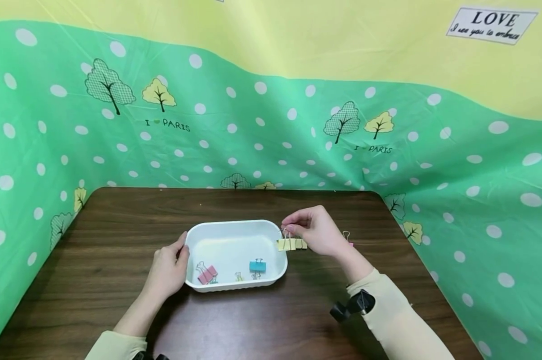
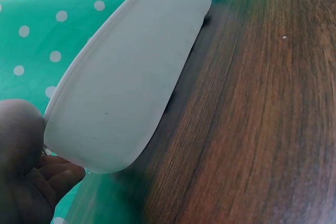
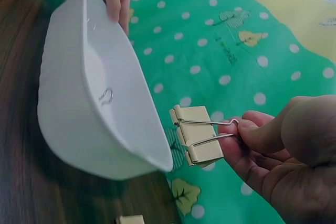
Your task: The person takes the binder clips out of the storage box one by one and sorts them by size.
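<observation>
My left hand (image 1: 166, 267) grips the left end of a white tray (image 1: 232, 222), thumb at its rim. In the left wrist view the tray's wall (image 2: 126, 72) rises beside the fingers. My right hand (image 1: 318, 232) pinches the wire handles of a pale yellow binder clip (image 3: 197, 119), just off the tray's right end. Another pale yellow clip (image 1: 301, 244) shows beside it in the head view. Inside the tray lie a pink binder clip (image 1: 207, 275), a blue binder clip (image 1: 257, 266) and a small yellow clip (image 1: 239, 277) near the front wall.
Beyond my right wrist a pink clip (image 1: 351, 244) lies mostly hidden on the dark wooden table (image 1: 253, 325). A pale yellow clip (image 3: 131, 220) shows at the right wrist view's lower edge. A green dotted cloth (image 1: 253, 130) hangs around the table's back and sides.
</observation>
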Motion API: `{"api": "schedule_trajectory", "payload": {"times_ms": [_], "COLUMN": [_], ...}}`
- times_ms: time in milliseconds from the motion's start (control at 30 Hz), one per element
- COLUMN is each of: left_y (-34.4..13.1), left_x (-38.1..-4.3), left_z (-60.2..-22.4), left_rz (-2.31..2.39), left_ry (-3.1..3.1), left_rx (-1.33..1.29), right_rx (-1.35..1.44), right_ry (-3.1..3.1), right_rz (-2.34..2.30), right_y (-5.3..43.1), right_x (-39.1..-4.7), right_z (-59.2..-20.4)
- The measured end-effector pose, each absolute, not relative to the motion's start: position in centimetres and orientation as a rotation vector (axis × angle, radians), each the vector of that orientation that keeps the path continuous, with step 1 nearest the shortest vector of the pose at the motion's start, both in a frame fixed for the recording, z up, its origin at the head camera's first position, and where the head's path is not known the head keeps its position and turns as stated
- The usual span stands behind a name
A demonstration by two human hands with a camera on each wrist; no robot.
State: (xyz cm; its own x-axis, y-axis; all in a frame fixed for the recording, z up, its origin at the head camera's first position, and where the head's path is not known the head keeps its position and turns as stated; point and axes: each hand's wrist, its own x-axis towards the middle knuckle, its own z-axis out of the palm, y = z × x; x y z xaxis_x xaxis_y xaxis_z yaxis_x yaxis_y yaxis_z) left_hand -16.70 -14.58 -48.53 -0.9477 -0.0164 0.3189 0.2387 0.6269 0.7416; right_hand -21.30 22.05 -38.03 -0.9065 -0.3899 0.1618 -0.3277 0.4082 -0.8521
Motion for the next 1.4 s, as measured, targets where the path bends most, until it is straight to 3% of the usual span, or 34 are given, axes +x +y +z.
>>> {"api": "schedule_trajectory", "payload": {"times_ms": [400, 833, 1400], "left_y": [-14.7, -14.7, -14.7], "left_x": [-16.4, -16.5, -16.8], "left_z": [-48.3, -48.6, -48.6], "left_rz": [-1.236, -1.245, -1.247], "left_ry": [-2.571, -2.575, -2.572], "left_rx": [-0.173, -0.161, -0.165], "right_rx": [-0.567, -0.528, -0.558], "right_ry": [2.633, 2.515, 2.734], "right_rz": [-1.479, -1.537, -1.377], "right_y": [25.8, 26.2, 25.6], "right_x": [-20.5, -20.5, -20.9], "right_z": [-40.5, -44.9, -44.9]}}
